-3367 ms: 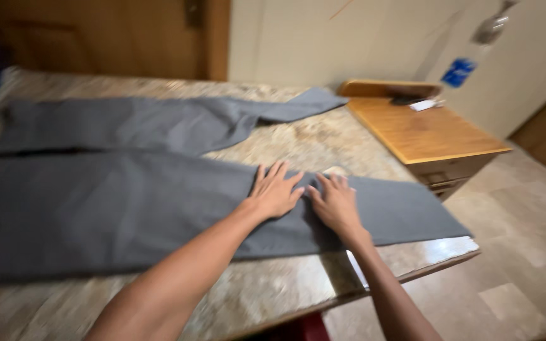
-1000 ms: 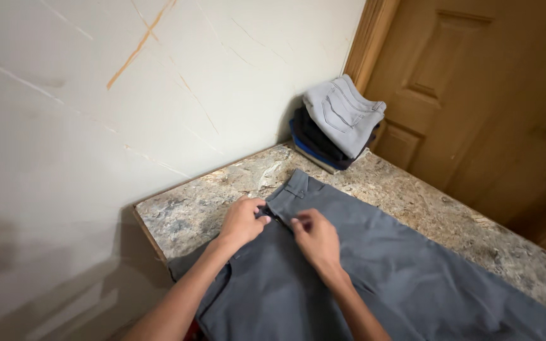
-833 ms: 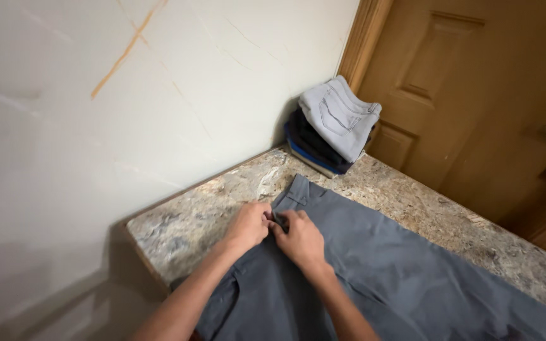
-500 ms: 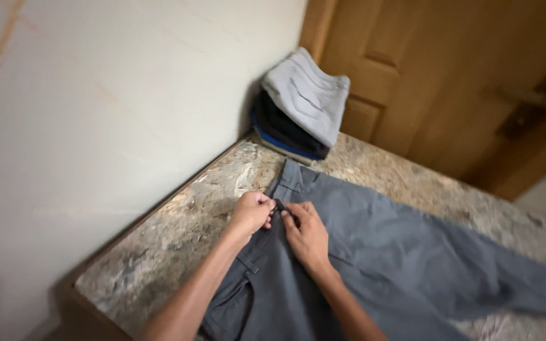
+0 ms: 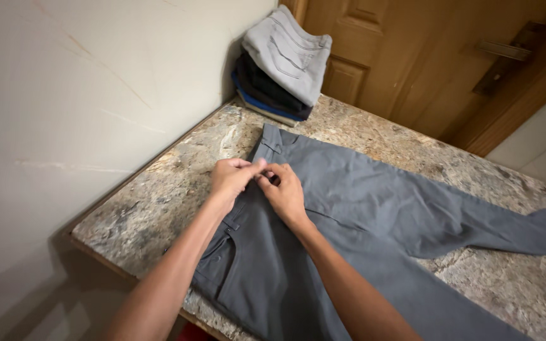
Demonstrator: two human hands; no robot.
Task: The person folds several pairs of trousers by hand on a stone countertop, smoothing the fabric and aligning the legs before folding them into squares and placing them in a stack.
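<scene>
A pair of grey trousers (image 5: 361, 208) lies flat on a mottled stone countertop (image 5: 165, 189), waistband toward the wall. My left hand (image 5: 232, 177) and my right hand (image 5: 284, 191) meet at the middle of the waistband, both pinching the fabric at the fly. The fingertips touch each other, hiding the fastening between them. One trouser leg runs off to the right edge of view.
A stack of folded jeans (image 5: 282, 60), light grey on top of darker pairs, stands in the back corner against the pale wall (image 5: 83, 82). A brown wooden door (image 5: 424, 57) with a metal handle (image 5: 503, 53) lies behind the counter. The counter's front edge (image 5: 105, 252) is at lower left.
Earlier my hands pressed flat on a trouser leg; the view then swung to the waistband. Over the last second both hands closed together on the fly.
</scene>
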